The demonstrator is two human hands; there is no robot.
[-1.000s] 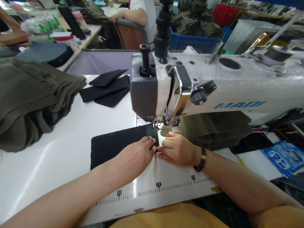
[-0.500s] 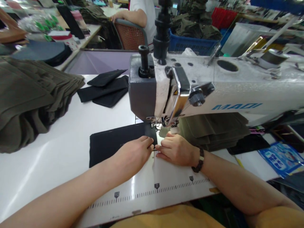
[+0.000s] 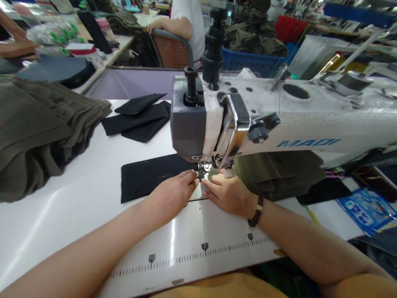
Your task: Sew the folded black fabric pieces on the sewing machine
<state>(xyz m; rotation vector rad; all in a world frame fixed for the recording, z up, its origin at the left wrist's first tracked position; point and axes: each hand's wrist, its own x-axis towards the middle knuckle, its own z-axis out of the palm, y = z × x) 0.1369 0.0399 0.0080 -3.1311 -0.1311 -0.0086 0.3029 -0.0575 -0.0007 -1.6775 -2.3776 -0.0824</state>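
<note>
A black fabric piece (image 3: 141,178) lies flat on the sewing machine bed, its right end under the presser foot (image 3: 204,166). My left hand (image 3: 175,190) rests on its near right part, fingers together and pressing the cloth close to the foot. My right hand (image 3: 229,193), with a dark beaded bracelet at the wrist, has its fingers bent and its fingertips at the cloth's right edge, just in front of the needle area. The fingertips of both hands almost meet. The sewing machine head (image 3: 189,128) hides the cloth's far right corner.
Olive fabric pieces are stacked at left (image 3: 34,120) and under the machine arm (image 3: 279,171). Folded black pieces (image 3: 139,118) lie behind the cloth. At right is a blue packet (image 3: 369,211). Beyond the table, a person (image 3: 187,25) sits on a chair near a blue crate (image 3: 251,60).
The black fabric has slid away from me and straightened beneath the presser foot. My left hand has moved forward with it, its fingers flatter; my right hand has shifted only slightly.
</note>
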